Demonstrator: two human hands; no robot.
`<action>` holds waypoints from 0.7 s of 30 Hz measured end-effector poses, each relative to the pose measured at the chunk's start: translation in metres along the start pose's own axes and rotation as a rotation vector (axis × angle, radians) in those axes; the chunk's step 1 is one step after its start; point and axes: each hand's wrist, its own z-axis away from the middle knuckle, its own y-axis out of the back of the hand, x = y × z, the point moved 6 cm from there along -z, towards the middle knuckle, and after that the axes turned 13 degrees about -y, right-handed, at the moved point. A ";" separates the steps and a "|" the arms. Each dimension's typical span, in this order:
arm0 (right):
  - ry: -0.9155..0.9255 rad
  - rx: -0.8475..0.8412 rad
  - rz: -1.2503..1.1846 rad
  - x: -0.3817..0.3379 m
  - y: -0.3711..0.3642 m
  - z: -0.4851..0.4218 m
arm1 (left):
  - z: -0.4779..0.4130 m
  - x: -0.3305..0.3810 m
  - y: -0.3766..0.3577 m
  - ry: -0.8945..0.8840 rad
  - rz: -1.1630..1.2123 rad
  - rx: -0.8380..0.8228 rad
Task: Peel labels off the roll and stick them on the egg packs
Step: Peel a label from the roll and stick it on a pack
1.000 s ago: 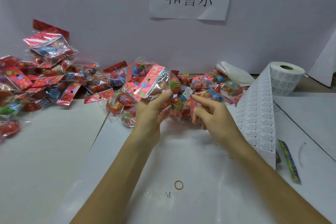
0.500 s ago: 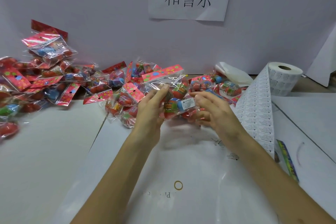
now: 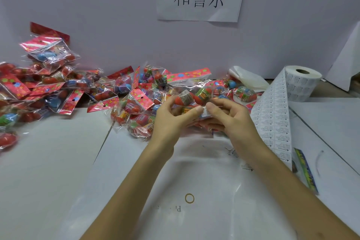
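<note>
The label [image 3: 205, 113], a second ago on a fingertip of the right hand [image 3: 231, 122], now lies on the egg pack [image 3: 188, 97] held over the middle of the table [image 3: 48, 161], pinched flat under the thumbs of that hand and the left hand [image 3: 169, 121], so this pack looks labelled, with the roll [image 3: 300, 82] at 2 o'clock.

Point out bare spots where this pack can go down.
Free: the white tabletop front-left, below the pile of egg packs; the white bag at near centre; the tabletop right of the label sheet. Crowded: along the back wall, from that pile to the label roll.
</note>
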 end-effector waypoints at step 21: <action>0.075 0.042 0.112 -0.003 0.005 -0.002 | -0.001 -0.004 -0.004 0.031 0.004 -0.042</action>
